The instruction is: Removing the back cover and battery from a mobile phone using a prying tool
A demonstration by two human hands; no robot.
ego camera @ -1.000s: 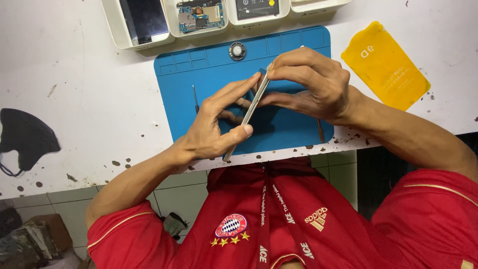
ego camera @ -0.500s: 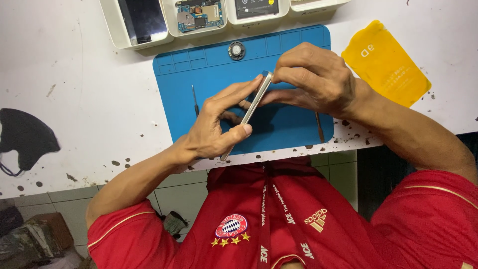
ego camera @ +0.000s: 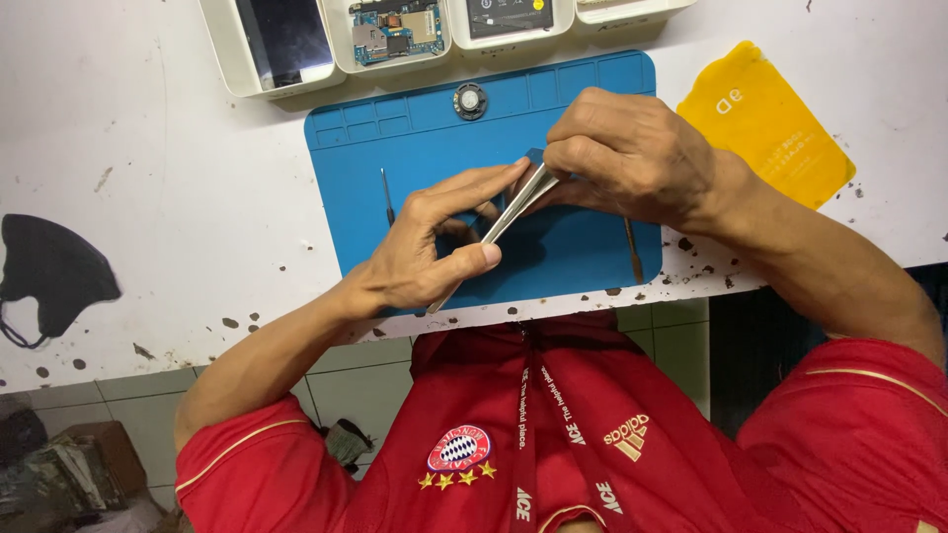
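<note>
A thin, flat, silver-edged phone panel (ego camera: 513, 212) stands on its long edge above the blue rubbery work mat (ego camera: 395, 158), tilted so that only its pale metal rim and a sliver of its face show. It runs from about 7 o'clock near the mat's front edge up toward 1 o'clock at the mat's middle. The left hand (ego camera: 425, 247) pinches its lower half, thumb on the near side and fingers stretched along the far side. The right hand (ego camera: 632, 158) is curled tight over its upper end, fingertips bunched on the rim; whether they hold a small tool cannot be told.

The mat is smooth, rectangular, with moulded compartments along its far edge and a small round grey metal piece (ego camera: 470, 101) at 12 o'clock. A slim dark metal tool (ego camera: 387, 195) lies at 9 o'clock of the left hand, another dark thin tool (ego camera: 633, 252) at 5 o'clock of the right hand. White plastic trays (ego camera: 232, 54) line the far side of the speckled white tabletop (ego camera: 148, 197); a glossy yellow pouch (ego camera: 765, 123) lies at 2 o'clock, a black fabric mask (ego camera: 49, 271) at 9 o'clock.

Compared with half a second earlier, the panel leans a little flatter and the right hand has shifted slightly along its upper end.
</note>
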